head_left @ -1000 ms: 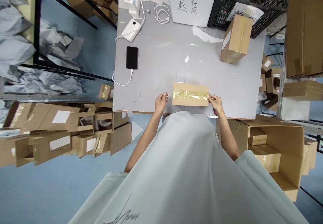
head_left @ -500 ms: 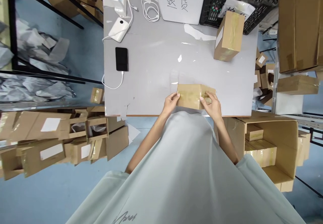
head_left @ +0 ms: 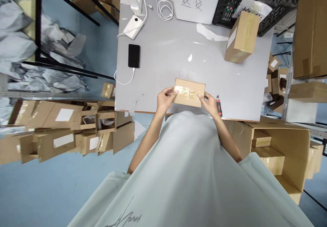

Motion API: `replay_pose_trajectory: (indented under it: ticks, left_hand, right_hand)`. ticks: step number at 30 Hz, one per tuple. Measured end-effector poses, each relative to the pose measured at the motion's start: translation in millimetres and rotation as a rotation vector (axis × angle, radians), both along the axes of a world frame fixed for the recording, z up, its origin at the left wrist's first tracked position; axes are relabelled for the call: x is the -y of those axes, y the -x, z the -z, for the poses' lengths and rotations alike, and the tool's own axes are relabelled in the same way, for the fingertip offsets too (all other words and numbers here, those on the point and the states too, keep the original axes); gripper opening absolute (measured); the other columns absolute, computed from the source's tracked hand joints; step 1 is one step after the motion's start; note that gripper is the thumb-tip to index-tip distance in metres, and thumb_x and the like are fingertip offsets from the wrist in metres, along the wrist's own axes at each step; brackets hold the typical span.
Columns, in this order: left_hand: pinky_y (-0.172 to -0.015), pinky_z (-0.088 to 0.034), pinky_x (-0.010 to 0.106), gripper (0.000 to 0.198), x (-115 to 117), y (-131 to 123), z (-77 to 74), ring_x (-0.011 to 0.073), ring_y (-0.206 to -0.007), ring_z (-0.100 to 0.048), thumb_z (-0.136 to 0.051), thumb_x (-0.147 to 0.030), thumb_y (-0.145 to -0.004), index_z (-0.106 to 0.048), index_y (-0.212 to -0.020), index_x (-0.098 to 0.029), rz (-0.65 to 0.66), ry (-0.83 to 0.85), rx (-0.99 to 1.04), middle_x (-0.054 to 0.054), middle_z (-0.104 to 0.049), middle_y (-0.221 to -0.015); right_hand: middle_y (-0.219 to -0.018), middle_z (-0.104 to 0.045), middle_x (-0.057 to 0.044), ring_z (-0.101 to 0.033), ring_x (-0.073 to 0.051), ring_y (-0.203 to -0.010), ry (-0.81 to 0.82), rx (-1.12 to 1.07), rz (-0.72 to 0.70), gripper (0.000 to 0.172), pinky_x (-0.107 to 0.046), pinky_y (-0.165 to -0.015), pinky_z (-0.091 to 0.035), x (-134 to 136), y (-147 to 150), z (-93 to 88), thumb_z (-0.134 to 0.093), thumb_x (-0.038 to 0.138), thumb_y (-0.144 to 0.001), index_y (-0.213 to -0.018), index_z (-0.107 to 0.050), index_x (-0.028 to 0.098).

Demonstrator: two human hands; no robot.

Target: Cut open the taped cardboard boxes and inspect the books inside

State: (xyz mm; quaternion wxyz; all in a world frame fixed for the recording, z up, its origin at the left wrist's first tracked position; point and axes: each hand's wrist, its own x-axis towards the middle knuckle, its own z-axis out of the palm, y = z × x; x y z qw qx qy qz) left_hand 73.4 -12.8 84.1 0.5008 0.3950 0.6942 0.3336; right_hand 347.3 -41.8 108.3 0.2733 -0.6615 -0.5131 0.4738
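Note:
A small flat cardboard box (head_left: 189, 91) wrapped in clear tape lies near the front edge of the grey table (head_left: 166, 53). My left hand (head_left: 166, 97) grips its left end with fingers over the top. My right hand (head_left: 209, 103) holds its right end. A red and black utility knife (head_left: 219, 105) lies on the table just right of my right hand.
A taped upright box (head_left: 242, 36) stands at the back right before a black crate (head_left: 268, 2). A white foam bin (head_left: 195, 2), a phone (head_left: 134, 55) and a white charger with cables (head_left: 133, 27) sit further back. An open carton (head_left: 278, 152) with small boxes stands right; cardboard boxes (head_left: 63, 131) pile left.
My hands have turned and shifted the taped box on the table and now grip both its ends. The knife beside my right hand has come into view.

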Motion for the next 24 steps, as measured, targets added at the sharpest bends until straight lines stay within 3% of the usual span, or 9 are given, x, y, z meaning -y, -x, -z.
replay_pose_trajectory:
  ticks: [3, 7, 12, 19, 24]
  left_hand:
    - [-0.096, -0.065, 0.042, 0.063, -1, 6, 10.6, 0.0293, -0.106, -0.077, -0.092, -0.065, -0.085, -0.083, -0.126, -0.018, -0.010, 0.000, 0.023, 0.013, -0.081, -0.121]
    - [-0.101, -0.064, 0.040, 0.066, -6, 5, 14.8, 0.0294, -0.116, -0.076, -0.089, -0.065, -0.088, -0.081, -0.135, -0.019, 0.011, -0.044, 0.062, 0.013, -0.081, -0.131]
    - [-0.112, -0.063, 0.045, 0.069, -7, 0, 8.1, 0.0331, -0.128, -0.077, -0.084, -0.073, -0.091, -0.081, -0.135, -0.020, 0.081, -0.090, 0.116, 0.014, -0.082, -0.140]
    - [-0.120, -0.060, 0.046, 0.072, 7, 8, -0.2, 0.0341, -0.142, -0.072, -0.071, -0.077, -0.101, -0.078, -0.144, -0.020, 0.042, -0.134, 0.122, 0.015, -0.077, -0.150]
    - [-0.121, -0.059, 0.049, 0.076, 23, 5, 17.8, 0.0342, -0.138, -0.073, -0.067, -0.083, -0.100, -0.080, -0.138, -0.019, 0.060, -0.023, 0.152, 0.017, -0.079, -0.146]
  right_hand:
    - [-0.137, -0.085, -0.013, -0.082, -0.036, -0.122, 0.006, 0.055, -0.003, 0.068, -0.048, -0.113, -0.062, -7, 4, 2.3, -0.061, 0.082, -0.105, -0.135, -0.082, 0.025]
    - [-0.137, -0.085, -0.013, -0.082, -0.035, -0.124, 0.078, -0.026, 0.028, 0.069, -0.046, -0.111, -0.064, -15, 1, 1.6, -0.069, 0.082, -0.101, -0.138, -0.081, 0.025]
    - [-0.132, -0.087, -0.015, -0.081, -0.035, -0.128, 0.145, -0.144, 0.035, 0.076, -0.047, -0.114, -0.064, -18, 1, -1.3, -0.072, 0.086, -0.096, -0.130, -0.083, 0.019]
    - [-0.154, -0.077, -0.015, -0.071, -0.034, -0.147, 0.105, -0.324, 0.082, 0.084, -0.049, -0.128, -0.058, -3, -5, -12.7, -0.078, 0.085, -0.092, -0.145, -0.076, 0.020]
    - [-0.166, -0.069, -0.015, -0.064, -0.035, -0.156, 0.198, -0.266, 0.167, 0.088, -0.054, -0.134, -0.051, 14, -18, 5.9, -0.068, 0.090, -0.095, -0.154, -0.072, 0.024]
